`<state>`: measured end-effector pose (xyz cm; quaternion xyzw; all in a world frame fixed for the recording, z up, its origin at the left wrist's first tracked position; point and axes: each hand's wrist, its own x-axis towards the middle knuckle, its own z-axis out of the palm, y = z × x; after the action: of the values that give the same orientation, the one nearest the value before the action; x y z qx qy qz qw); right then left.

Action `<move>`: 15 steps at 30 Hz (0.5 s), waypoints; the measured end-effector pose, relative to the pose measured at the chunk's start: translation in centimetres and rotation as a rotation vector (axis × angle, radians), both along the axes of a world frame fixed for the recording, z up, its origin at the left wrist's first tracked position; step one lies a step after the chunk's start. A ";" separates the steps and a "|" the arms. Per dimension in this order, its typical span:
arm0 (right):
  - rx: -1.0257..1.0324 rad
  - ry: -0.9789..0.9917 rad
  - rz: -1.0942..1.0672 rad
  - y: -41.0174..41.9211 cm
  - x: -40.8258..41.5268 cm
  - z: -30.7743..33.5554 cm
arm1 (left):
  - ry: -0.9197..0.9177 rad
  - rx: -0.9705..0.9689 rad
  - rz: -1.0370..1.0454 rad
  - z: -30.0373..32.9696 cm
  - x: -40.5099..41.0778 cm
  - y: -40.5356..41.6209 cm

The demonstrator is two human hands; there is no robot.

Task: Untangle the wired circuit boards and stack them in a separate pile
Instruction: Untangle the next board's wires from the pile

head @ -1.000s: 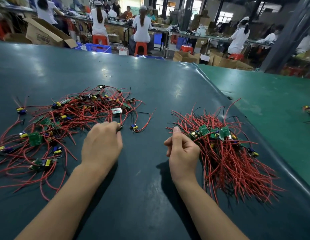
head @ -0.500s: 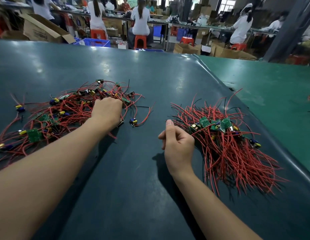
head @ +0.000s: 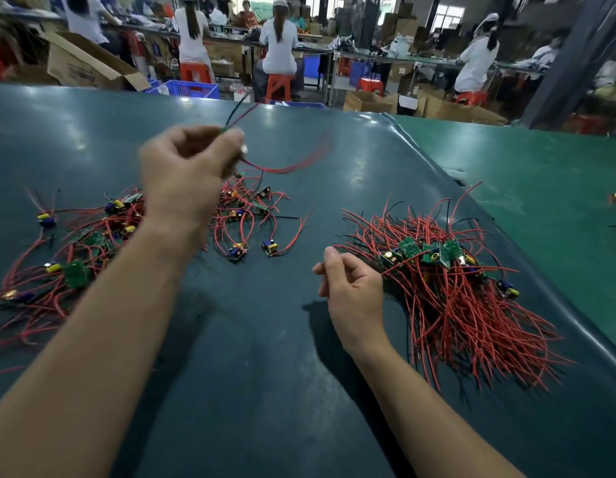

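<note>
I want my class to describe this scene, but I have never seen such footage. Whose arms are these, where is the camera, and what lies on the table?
There is no machine here: the camera sits on a worker's head, looking forward and down at their own bare arms. The left hand is raised, pinching one wired circuit board whose red wires trail off blurred. Below it sprawls the tangled pile. The right hand rests loosely curled, holding nothing, beside the sorted stack. Both piles lie on a dark green table. Other workers sit behind.
</note>
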<state>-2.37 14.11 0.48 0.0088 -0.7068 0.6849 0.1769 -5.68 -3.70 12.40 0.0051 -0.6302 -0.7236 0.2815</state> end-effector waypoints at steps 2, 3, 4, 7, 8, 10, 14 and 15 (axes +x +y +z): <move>-0.007 -0.026 0.116 0.0 0.0 0.3 | -0.123 0.256 -0.151 -2.4 1.3 2.9; -0.046 -0.038 0.174 -0.1 0.0 0.4 | -0.191 0.306 -0.201 -4.1 2.1 4.2; -0.079 -0.037 0.206 -0.1 -0.1 0.3 | -0.242 0.357 -0.253 -5.7 2.9 5.3; 0.007 0.003 0.183 0.1 0.0 0.4 | -0.333 0.559 -0.380 -9.4 4.4 6.8; 0.044 0.013 0.171 0.3 -0.1 0.2 | -0.323 0.556 -0.384 -10.1 4.6 6.8; 0.052 -0.012 0.178 0.3 0.1 0.3 | -0.284 0.486 -0.359 -10.8 4.7 6.6; 0.117 0.005 0.174 -0.1 0.5 0.8 | -0.252 0.460 -0.320 -11.1 4.3 6.4; 0.085 0.004 0.152 0.0 0.6 0.9 | -0.248 0.470 -0.324 -11.1 4.2 6.4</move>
<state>-1.78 14.09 1.39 0.0713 -0.7323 0.6656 0.1251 -1.44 2.74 1.30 0.0579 -0.4678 -0.8788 0.0744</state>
